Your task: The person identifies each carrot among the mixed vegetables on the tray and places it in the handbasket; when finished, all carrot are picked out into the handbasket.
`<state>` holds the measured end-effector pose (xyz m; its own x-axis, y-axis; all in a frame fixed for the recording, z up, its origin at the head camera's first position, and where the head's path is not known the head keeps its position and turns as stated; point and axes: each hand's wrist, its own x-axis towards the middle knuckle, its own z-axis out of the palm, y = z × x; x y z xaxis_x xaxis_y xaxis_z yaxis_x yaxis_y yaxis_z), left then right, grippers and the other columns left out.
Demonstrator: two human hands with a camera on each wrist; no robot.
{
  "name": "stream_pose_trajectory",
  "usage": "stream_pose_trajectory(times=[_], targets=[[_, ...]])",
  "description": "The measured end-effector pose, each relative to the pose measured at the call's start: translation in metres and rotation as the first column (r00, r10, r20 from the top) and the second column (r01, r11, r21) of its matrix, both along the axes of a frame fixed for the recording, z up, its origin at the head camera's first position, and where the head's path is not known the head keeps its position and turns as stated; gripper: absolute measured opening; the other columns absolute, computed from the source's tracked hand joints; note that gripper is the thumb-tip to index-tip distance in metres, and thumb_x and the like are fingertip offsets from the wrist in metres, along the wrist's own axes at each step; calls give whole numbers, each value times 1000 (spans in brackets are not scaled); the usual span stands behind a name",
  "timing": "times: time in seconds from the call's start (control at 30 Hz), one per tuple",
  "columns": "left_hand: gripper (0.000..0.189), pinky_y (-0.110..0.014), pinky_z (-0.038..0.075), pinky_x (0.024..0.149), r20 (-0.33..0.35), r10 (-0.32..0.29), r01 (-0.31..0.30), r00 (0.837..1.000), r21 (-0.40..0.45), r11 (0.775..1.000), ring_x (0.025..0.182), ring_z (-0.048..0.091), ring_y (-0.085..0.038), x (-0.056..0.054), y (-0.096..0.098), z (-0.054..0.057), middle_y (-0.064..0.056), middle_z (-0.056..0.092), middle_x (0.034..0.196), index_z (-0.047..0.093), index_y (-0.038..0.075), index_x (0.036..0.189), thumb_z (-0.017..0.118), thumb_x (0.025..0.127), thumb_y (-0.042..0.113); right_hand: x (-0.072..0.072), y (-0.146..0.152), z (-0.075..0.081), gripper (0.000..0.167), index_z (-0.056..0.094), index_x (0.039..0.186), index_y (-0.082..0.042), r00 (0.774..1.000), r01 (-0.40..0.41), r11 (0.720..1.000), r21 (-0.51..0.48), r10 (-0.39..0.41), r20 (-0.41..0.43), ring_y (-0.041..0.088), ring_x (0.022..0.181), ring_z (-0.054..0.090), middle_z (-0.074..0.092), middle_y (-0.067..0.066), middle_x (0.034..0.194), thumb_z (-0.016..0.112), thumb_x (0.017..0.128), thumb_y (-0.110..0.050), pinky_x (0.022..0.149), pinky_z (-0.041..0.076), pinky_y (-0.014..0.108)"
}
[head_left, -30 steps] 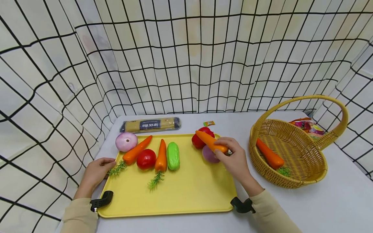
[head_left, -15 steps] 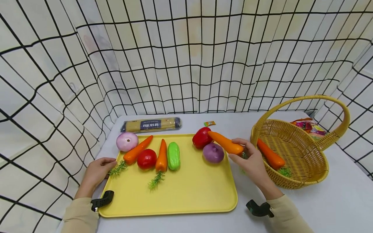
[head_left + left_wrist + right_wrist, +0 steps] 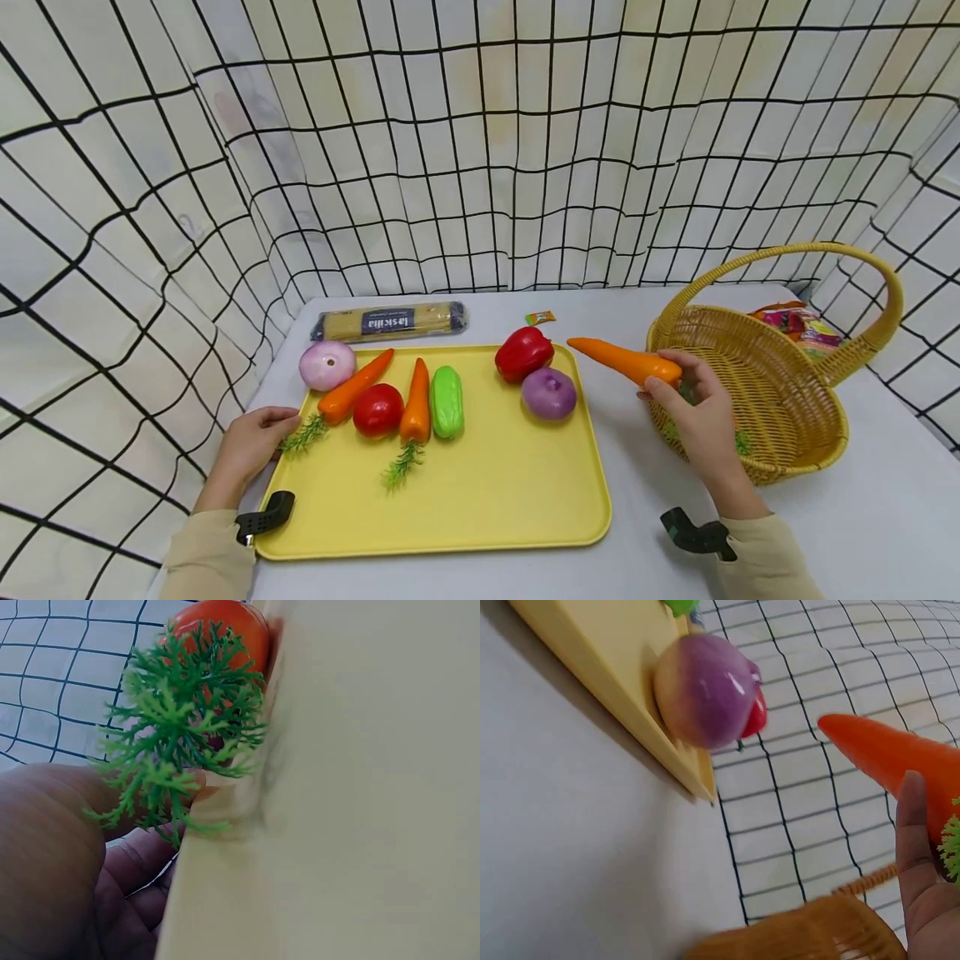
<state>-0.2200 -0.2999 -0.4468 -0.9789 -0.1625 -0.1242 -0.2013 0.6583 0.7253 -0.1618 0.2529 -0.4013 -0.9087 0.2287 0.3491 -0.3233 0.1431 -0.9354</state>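
Observation:
My right hand [image 3: 701,421] pinches an orange carrot [image 3: 626,360] near its leafy end, thumb on one side; its tip points up-left. They hang in front of the left rim of a wicker basket [image 3: 828,437]. My left hand [image 3: 251,446] holds the left rim of a yellow tray [image 3: 517,492], its thumb partly hidden by carrot leaves [image 3: 172,727] in the left wrist view. On the tray lie two carrots [image 3: 415,408], a tomato [image 3: 377,410], a green cucumber-like vegetable [image 3: 447,402], a red bell pepper [image 3: 523,354] and a purple onion [image 3: 549,394]. Another onion [image 3: 327,365] sits at the far left corner.
A pasta packet [image 3: 390,321] and a small candy wrapper [image 3: 540,317] lie behind the tray. A colourful bag [image 3: 798,325] lies behind the basket, whose tall handle [image 3: 795,248] arches up. Netting over white cloth surrounds the table's back and sides.
My right hand has carried the carrot rightward from above the pepper and onion, off the tray to the basket's side. It now blocks most of the carrot inside the basket. My left hand stays put.

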Motion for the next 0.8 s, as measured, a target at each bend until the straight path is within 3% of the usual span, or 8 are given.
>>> stream_pose_trajectory(times=[0.17, 0.53, 0.8], targets=[[49, -26, 51, 62, -5, -3, 3, 1000, -12, 1000, 80, 55, -12, -1, 1, 1, -21, 64, 113, 60, -5, 126, 59, 97, 34, 5, 16, 8, 33, 55, 125, 7, 998, 60, 996, -61, -62, -26, 18, 82, 64, 59, 7, 112, 62, 96, -9, 71, 55, 21], [47, -26, 50, 62, -6, 15, -15, 1000, -13, 1000, 81, 56, -15, 0, 2, -1, -21, 63, 115, 60, -4, 125, 59, 97, 34, 12, 50, 15, 23, 63, 114, 2, 985, 160, 963, -215, -169, -22, 15, 79, 62, 60, 9, 105, 60, 97, -13, 64, 54, 19], [46, -26, 50, 63, -24, 2, -3, 1000, -37, 999, 82, 56, -16, 1, 3, 1, -23, 63, 116, 61, -4, 124, 58, 97, 33, 15, 72, 18, 24, 63, 115, 0, 966, 257, 916, -309, -253, 54, 13, 90, 61, 59, 6, 109, 59, 98, -17, 63, 55, 20]])
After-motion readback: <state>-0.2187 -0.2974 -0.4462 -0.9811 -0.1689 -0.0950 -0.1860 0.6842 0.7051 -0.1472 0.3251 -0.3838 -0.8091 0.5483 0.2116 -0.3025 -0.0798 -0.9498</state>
